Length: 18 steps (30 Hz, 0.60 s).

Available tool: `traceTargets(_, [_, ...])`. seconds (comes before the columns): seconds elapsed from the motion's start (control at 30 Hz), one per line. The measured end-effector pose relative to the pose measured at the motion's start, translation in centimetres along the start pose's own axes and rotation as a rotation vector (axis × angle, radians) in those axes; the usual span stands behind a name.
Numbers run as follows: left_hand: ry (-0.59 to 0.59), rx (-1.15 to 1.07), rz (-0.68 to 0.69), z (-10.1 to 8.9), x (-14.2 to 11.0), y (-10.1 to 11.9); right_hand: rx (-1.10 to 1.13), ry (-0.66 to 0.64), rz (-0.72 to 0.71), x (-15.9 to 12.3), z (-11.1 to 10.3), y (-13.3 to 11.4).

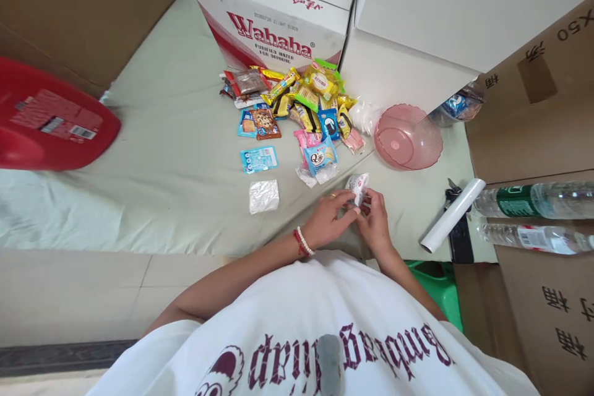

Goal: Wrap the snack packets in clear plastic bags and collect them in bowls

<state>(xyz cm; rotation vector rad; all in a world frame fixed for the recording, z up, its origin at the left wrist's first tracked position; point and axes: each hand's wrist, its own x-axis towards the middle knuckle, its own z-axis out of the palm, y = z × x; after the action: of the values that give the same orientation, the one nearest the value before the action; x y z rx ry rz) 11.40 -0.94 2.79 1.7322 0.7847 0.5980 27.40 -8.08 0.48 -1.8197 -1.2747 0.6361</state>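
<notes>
Both hands meet at a small white snack packet [357, 185] with red and dark print, close to my body at the table's front. My left hand [331, 218], wearing beaded bracelets, pinches its left side. On the other side, the fingers of my right hand [374, 223] are closed round its lower edge. Just beyond lies a light-blue snack packet [320, 158] on top of clear wrappers. A heap of wrapped snacks [297, 96] spreads behind it. To the left, a flat blue sachet [258, 159] and a folded white plastic wrapper [264, 196] rest on the cloth.
A pink plastic bowl [408, 139] stands right of the heap, beside white cups [364, 116]. Farther right are a white roll [452, 215] and two plastic bottles [538, 200]. A Wahaha carton [273, 25] backs the table; a red jug [51, 117] lies at far left.
</notes>
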Motion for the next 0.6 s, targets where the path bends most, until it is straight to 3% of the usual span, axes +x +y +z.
traceTargets(0.17, [-0.152,0.149,0.062,0.1,0.1,-0.1,0.114,-0.017,0.128,1.6,-1.2,0.9])
traceTargets(0.27, [-0.169,0.023,0.079,-0.7,-0.3,-0.3,0.119,0.043,0.099,4.1,-4.3,0.8])
traceTargets(0.4, [-0.043,-0.095,-0.103,-3.0,-2.3,-1.4,0.096,0.434,-0.044,12.5,-10.7,2.1])
traceTargets(0.43, [0.003,-0.104,-0.165,-3.7,-3.1,-1.7,0.121,0.47,-0.047,15.2,-12.0,2.7])
traceTargets(0.5, [0.089,-0.116,-0.273,-5.0,-5.1,-2.4,0.128,0.453,0.044,20.2,-13.4,3.8])
traceTargets(0.6, [0.21,-0.131,-0.412,-6.7,-8.7,-3.0,0.035,0.34,0.073,25.0,-12.7,4.5])
